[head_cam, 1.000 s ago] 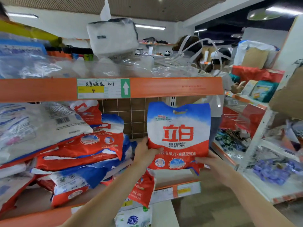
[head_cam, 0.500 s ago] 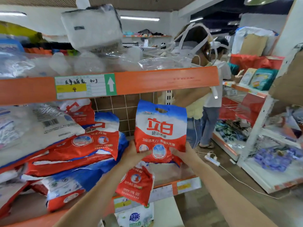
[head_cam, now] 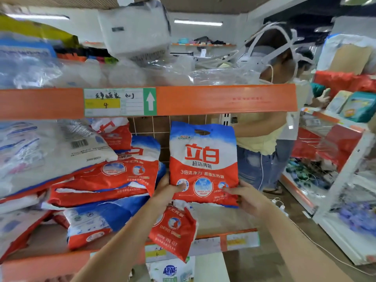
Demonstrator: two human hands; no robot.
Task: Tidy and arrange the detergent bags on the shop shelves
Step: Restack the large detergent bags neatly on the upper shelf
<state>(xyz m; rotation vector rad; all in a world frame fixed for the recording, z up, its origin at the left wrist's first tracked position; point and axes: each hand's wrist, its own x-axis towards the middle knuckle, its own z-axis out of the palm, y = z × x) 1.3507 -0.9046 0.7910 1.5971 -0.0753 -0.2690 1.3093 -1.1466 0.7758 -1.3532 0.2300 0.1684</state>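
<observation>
A red, white and blue detergent bag (head_cam: 203,159) stands upright just under the upper orange shelf rail, over the right end of the lower shelf (head_cam: 219,220). My left hand (head_cam: 168,190) grips its lower left corner and my right hand (head_cam: 244,198) grips its lower right corner. To the left lies a slumped pile of similar detergent bags (head_cam: 105,180). One more red bag (head_cam: 175,231) hangs tilted over the shelf's front edge, below my left hand.
The orange rail (head_cam: 223,99) of the upper shelf carries a price label and clear plastic-wrapped goods above. Two people (head_cam: 264,127) stand behind the shelf end. A white and orange rack (head_cam: 345,200) stands on the right. A cable runs across the floor.
The held bag has moved away from me, in under the upper rail and toward the shelf, with both hands staying at its bottom corners.
</observation>
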